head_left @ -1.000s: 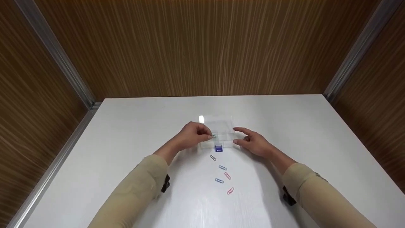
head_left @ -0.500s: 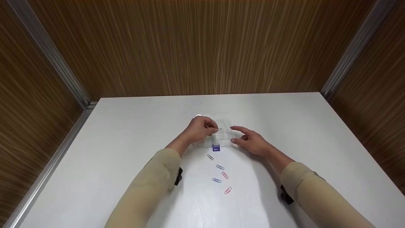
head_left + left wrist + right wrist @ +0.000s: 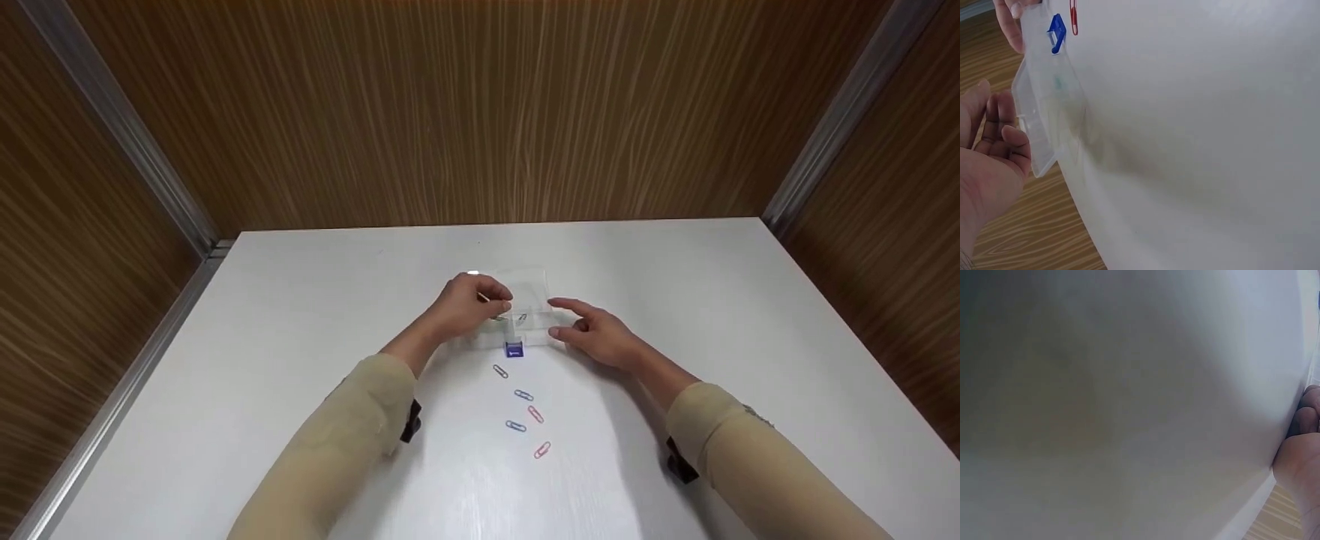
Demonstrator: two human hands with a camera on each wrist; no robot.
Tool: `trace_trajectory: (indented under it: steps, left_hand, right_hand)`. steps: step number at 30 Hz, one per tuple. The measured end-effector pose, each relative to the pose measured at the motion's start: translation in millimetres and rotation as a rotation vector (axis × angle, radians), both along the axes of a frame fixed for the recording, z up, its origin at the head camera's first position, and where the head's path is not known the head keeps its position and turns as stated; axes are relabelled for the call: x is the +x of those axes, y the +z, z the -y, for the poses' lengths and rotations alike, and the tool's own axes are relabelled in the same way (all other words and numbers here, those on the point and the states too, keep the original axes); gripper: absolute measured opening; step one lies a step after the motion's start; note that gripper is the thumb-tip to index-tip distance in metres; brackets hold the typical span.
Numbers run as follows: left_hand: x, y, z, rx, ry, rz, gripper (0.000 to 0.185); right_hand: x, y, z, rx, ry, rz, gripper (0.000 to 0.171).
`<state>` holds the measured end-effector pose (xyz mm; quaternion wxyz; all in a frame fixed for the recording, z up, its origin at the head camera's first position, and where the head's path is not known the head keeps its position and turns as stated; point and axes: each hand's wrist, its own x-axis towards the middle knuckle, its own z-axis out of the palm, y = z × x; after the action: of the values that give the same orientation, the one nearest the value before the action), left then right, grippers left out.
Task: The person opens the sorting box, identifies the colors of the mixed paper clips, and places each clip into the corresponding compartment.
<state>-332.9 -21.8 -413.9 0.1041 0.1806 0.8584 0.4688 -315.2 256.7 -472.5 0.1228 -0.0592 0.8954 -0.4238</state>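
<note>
A clear plastic box with compartments stands on the table, its transparent lid raised at the back and a blue latch at the front. My left hand hovers over its left side, fingers loosely curled with nothing visible between them. Just right of those fingertips, a dark paper clip lies in the box. A greenish paper clip shows in a compartment under the hand. My right hand touches the box's right side with extended index finger and thumb.
In front of the box lie a dark paper clip, a blue one, a red one, another blue one and another red one. Wood-patterned panels surround the white table.
My left hand moved right over the box with a paper clip, then let it go and drew slightly back left. That clip now lies inside. My right hand stays at the box's side.
</note>
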Motion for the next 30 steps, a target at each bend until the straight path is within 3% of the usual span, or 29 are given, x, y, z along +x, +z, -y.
trace_trajectory:
  steps: [8,16,23,30]
  left_hand:
    - [19.2,2.3,19.4,0.070,-0.050,0.031,0.016]
    - [37.5,-15.0,30.9,0.061,-0.107,0.079,0.020]
    - [40.6,-33.8,37.8,0.042,-0.172,0.095,0.024]
    - [39.0,-38.8,35.3,0.007,-0.190,0.097,0.026]
  right_hand:
    - [-2.8,0.1,-5.0,0.003,0.005,-0.001,0.070]
    - [-2.2,2.0,-11.3,0.012,0.013,-0.031,0.071]
    - [-1.4,2.5,-11.2,0.016,0.006,-0.020,0.070]
    - [-1.7,1.8,-10.3,0.012,0.016,-0.027,0.072]
